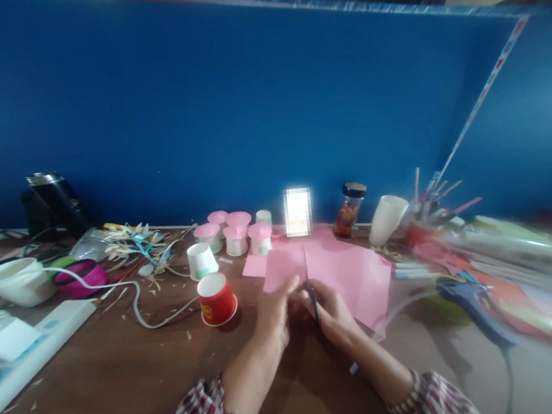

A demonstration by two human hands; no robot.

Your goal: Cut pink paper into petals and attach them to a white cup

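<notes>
My left hand (274,311) is closed on a piece of pink paper (279,266), its thumb lying along the lower edge. My right hand (333,312) grips a pair of scissors (314,304) with dark handles, and the blades point away from me against the paper. Larger pink sheets (355,268) lie on the table behind and to the right of my hands. A red paper cup (216,298) stands upside down left of my left hand. Beyond it sit a white cup (202,261) and several small cups topped with pink paper (237,222).
A power strip (40,350) and white cable (142,311) occupy the left side. At the back are a black flask (61,201), a dark-lidded jar (349,210) and a tilted white cup (387,220). A blue glue gun (475,305) lies at right. A blue wall (227,107) rises behind.
</notes>
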